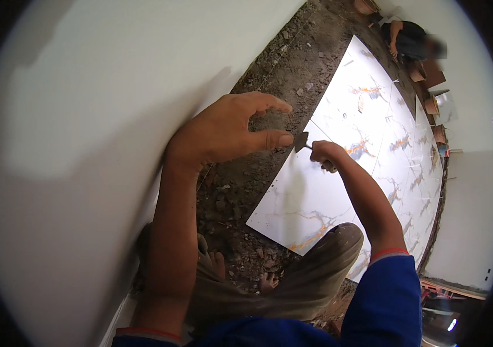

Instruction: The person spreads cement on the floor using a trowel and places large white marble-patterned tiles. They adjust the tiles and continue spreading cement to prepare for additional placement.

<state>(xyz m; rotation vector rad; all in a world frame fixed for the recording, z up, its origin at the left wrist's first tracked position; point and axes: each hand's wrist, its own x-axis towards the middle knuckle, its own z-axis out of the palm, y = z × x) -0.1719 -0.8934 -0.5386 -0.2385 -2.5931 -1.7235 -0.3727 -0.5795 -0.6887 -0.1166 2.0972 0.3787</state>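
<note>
One trowel [301, 141] at the left edge of the tiles [327, 202]

Trowel is gripped by the handle in the right hand [327, 153], fingers wrapped tight. Blade is pointed toward the dirt [229, 202] and is seen at the tiles' left edge, roughly midway along, near where a joint meets that edge. Contact with the edge can't be told from this view.

Left hand [212, 127] is empty, curved, fingers held apart from the thumb, above the dirt strip between tiles and wall [84, 115]. Thumb tip appears just beside the blade.

Handling notes, judgement only:
- Blade best kept flat and low. Tile face looks glossy; scratches likely if a steel corner is dragged across it.
- Edge should not be levered against. Chipping is the main risk, worst at corners.
- Left thumb should be cleared from the blade's line before any push.
- Short, light strokes preferred, run along the edge rather than across it. Dirt should be kept off the face and out of the joint.
- Right knee [345, 232] is seen over the near edge; whether the tiles are loaded can't be told. Weight best kept off.
</note>
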